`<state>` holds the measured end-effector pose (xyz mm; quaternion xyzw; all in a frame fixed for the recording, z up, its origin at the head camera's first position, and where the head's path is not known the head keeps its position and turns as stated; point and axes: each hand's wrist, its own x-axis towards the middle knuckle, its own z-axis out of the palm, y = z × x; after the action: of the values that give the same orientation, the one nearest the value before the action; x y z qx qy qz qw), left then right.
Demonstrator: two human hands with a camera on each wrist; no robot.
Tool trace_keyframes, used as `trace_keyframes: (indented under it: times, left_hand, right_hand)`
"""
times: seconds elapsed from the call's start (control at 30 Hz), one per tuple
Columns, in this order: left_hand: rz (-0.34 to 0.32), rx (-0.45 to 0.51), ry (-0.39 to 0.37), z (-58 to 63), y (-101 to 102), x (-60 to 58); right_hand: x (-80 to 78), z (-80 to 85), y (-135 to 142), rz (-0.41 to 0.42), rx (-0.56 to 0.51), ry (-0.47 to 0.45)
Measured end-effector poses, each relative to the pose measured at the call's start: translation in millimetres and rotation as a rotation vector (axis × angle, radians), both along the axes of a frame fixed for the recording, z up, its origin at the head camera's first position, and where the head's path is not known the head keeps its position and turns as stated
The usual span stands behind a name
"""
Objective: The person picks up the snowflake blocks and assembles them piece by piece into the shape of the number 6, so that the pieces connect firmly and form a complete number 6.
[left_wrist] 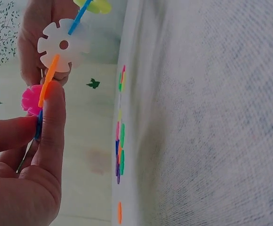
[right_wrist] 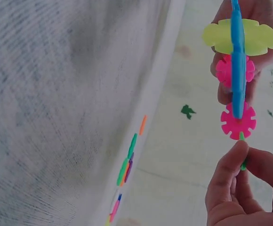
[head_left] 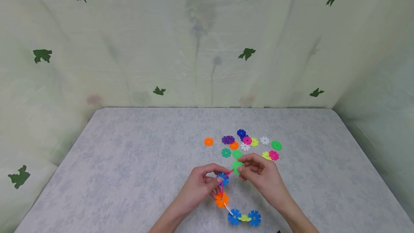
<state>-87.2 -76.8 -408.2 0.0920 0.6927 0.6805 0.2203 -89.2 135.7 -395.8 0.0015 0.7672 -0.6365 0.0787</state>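
A chain of notched plastic discs runs from between my two hands toward the front of the table. My left hand (head_left: 202, 185) pinches a blue disc (head_left: 224, 180) in it, seen edge-on in the left wrist view. Between thumb and fingertips, my right hand (head_left: 262, 172) holds a green disc (head_left: 236, 167). Its edge meets a pink disc (right_wrist: 238, 125) beside the blue one. Below the left hand hang another pink disc (head_left: 221, 188), an orange disc (head_left: 221, 200) and a white disc (left_wrist: 56, 49). Two blue discs (head_left: 254, 218) joined by a yellow disc (head_left: 244, 218) form the near end.
Loose discs lie on the grey table (head_left: 145, 161) beyond my hands: orange (head_left: 208, 141), purple (head_left: 228, 140), teal (head_left: 226, 152), green (head_left: 276, 145), pink (head_left: 274, 155), white (head_left: 265, 140) and several others. Some overlap. A pale curtain (head_left: 136, 46) with leaf prints stands behind the table.
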Motion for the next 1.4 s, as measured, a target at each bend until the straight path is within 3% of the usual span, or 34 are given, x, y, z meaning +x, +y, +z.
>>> trace_keyframes:
  times: [0.57, 0.97, 1.23, 1.4]
  left_hand:
    - [-0.030, -0.079, 0.061, -2.3, -4.4, -2.0]
    - [-0.019, -0.071, 0.028, -3.3, -2.4, -2.7]
    - [-0.042, -0.132, 0.072, -0.2, -4.4, -4.4]
    - [-0.043, -0.119, 0.066, -1.1, -3.5, -3.3]
  right_hand:
    - [0.6, -6.7, 3.3, 0.112, -0.004, 0.046]
    - [0.9, -6.9, -0.7, 0.064, 0.028, 0.052]
    - [0.6, -11.6, -3.3, 0.065, -0.013, 0.033]
    - [0.7, -11.9, -7.2, 0.027, -0.014, 0.020]
